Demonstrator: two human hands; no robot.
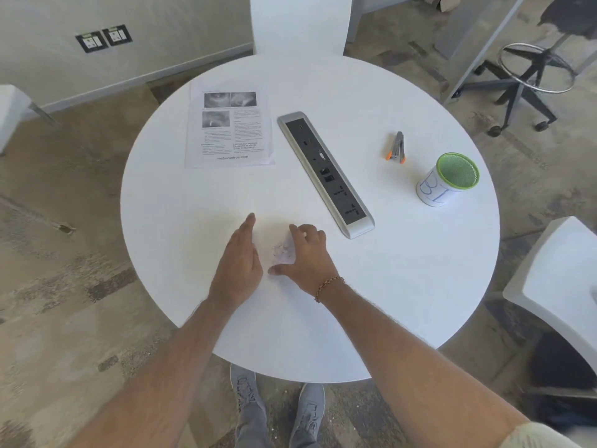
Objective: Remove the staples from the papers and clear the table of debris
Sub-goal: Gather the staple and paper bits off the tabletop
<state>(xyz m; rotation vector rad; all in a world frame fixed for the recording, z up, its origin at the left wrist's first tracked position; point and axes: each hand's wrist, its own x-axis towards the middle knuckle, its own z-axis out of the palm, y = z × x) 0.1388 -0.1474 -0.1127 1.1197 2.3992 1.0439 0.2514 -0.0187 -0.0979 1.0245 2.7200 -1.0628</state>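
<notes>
Fingers of left hand lie straight and together, edge of hand down on the table, lower centre of frame. Right hand sits just beside it, fingers loosely bent w/ tips on the tabletop, thumb stretched toward the left hand. Between the 2 hands: small pale heap of debris, prob. staples and paper bits, too blurred to tell exactly; right fingers touch or nearly touch it, can't tell if anything is pinched. Bracelet on right wrist.

Papers, printed w/ photos and text, lie flat upper left of the tabletop, well apart from the hands. Staple remover, grey w/ orange grips, lies right of centre, toward upper right. Near it, further right, green-rimmed mesh cup w/ white label wrap stands upright. Power/socket strip runs diagonally thru centre of table, between papers and remover.

Bottom of frame: grey shoes under table edge. White chair top centre, another white chair at right edge, stool base upper right, wall sockets upper left.
</notes>
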